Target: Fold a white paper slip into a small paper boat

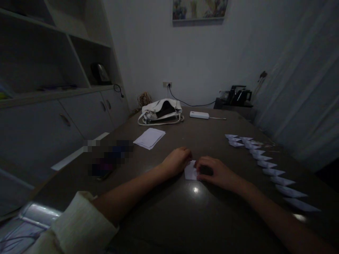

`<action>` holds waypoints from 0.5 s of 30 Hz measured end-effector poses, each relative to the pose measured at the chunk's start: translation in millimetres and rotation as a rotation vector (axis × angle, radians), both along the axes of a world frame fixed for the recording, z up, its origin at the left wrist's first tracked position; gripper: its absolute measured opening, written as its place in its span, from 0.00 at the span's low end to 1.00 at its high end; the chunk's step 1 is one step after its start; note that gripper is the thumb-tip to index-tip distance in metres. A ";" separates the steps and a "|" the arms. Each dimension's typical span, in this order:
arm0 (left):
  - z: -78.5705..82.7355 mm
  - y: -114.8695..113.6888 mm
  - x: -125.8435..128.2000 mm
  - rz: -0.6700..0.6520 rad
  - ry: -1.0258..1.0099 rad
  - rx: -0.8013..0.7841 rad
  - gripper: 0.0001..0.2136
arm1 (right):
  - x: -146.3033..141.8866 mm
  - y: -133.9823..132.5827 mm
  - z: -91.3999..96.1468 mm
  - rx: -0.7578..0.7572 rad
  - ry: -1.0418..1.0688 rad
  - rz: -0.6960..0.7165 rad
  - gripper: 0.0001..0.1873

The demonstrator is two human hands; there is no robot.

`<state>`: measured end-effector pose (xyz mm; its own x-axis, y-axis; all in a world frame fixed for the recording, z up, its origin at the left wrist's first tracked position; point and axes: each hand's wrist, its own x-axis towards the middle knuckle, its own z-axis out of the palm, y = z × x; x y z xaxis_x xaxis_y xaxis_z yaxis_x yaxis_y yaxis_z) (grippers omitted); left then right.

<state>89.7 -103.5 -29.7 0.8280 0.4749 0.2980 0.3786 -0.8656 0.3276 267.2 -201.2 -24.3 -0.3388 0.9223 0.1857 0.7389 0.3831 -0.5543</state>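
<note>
both hands, left (177,161) and right (214,172), press fingers flat on a small folded white paper (190,171) atop the glossy dark table (169,211).

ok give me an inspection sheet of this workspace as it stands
surface: dark glossy table, dimly lit
job's things: white paper under both hands; folded pieces in a row to the right; paper stack
clutter: white bag, white power bank
hands: left hand and right hand pressing on the paper
cables: cord from wall socket
surroundings: shelves, picture, curtain
</note>
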 end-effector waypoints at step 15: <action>-2.6 0.2 0.4 0.029 -0.004 0.070 0.11 | 28.7 2.0 0.6 0.030 -0.128 -0.227 0.12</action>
